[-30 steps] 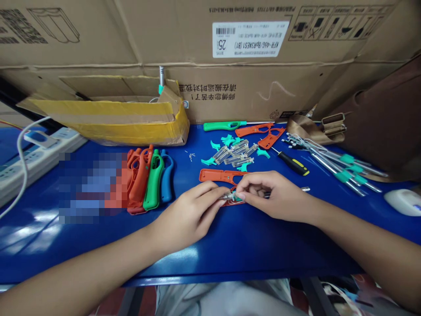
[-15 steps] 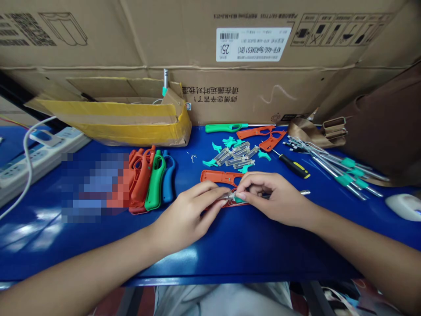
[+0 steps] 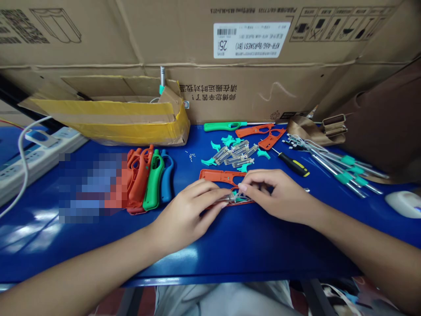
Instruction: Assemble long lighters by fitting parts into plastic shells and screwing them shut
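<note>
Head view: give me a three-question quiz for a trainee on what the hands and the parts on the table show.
1. Multiple choice: what do the left hand and right hand pinch between their fingertips? A) the small metal-and-teal part B) a plug C) a roll of tape
2. True or false: the black-and-yellow screwdriver lies on the blue table, touched by neither hand.
3. Fill in: in the row of shells left of the left hand, one ____ shell stands between orange and blue.
Key: 1 A; 2 true; 3 green.
</note>
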The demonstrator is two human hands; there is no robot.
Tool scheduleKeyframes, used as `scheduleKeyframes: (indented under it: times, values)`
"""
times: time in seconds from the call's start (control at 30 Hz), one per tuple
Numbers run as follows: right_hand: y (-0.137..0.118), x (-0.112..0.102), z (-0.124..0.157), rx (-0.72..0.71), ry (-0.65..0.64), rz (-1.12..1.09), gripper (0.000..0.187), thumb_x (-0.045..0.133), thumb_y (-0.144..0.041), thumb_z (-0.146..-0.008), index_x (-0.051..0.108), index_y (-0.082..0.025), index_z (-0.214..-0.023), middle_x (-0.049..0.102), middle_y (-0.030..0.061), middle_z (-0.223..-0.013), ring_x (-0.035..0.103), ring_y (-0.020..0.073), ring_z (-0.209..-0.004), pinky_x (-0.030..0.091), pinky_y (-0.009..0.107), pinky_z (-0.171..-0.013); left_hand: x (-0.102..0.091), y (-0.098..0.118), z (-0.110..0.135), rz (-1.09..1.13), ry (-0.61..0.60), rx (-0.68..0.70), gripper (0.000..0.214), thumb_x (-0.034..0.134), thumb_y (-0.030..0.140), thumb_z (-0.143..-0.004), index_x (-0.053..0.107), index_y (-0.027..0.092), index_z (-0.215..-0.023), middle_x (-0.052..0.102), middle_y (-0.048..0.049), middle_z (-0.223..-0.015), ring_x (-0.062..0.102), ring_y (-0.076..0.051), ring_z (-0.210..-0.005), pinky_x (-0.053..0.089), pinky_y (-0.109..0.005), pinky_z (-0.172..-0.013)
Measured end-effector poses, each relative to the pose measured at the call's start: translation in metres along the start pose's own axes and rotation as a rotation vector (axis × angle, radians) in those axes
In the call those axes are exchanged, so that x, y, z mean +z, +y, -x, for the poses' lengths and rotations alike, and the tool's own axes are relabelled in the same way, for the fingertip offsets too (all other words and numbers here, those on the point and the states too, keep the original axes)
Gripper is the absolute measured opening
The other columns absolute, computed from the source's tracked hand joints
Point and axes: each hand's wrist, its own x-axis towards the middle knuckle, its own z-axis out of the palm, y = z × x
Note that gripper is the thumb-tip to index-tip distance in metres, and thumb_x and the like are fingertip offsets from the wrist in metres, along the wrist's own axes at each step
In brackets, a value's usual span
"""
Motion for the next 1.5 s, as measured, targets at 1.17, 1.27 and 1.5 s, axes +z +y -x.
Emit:
scheduleKeyframes:
  times: [1.17,1.27,1.5]
  values:
    - [0.011,-0.006,0.001,-0.400,-0.064,0.554,0.013,0.057,-0.025,-0.099,0.064,-0.021,-0.109,0.065,0.0063,-0.107,0.058,0.0229,-0.102,0.044,0.040,-0.093,-0.020,-0.010,-0.005,-0.174,-0.296,-0.093,0.014,0.058,0.021,-0.098,0.071,0.018,-0.104,0.070,-0.0044,-0.098,0.064,-0.021,-0.094,0.050,-0.038,-0.087]
    - [0.012,0.001,0.001,-0.376,-0.012,0.521,0.013,0.063,-0.028,-0.097,0.065,-0.022,-0.108,0.066,0.0057,-0.109,0.057,0.0238,-0.104,0.043,0.041,-0.092,-0.019,-0.011,-0.006,-0.169,-0.283,-0.074,0.014,0.059,0.019,-0.098,0.072,0.018,-0.103,0.072,-0.0042,-0.098,0.065,-0.021,-0.093,0.050,-0.038,-0.087]
    - [0.019,0.009,-0.003,-0.325,0.009,0.314,0.010,0.071,-0.027,-0.091,0.066,-0.023,-0.099,0.066,0.0029,-0.101,0.058,0.0212,-0.103,0.044,0.037,-0.091,-0.010,-0.013,-0.005,-0.076,-0.254,-0.055,0.018,0.056,0.022,-0.101,0.073,0.016,-0.106,0.072,-0.0052,-0.098,0.065,-0.019,-0.092,0.052,-0.034,-0.087]
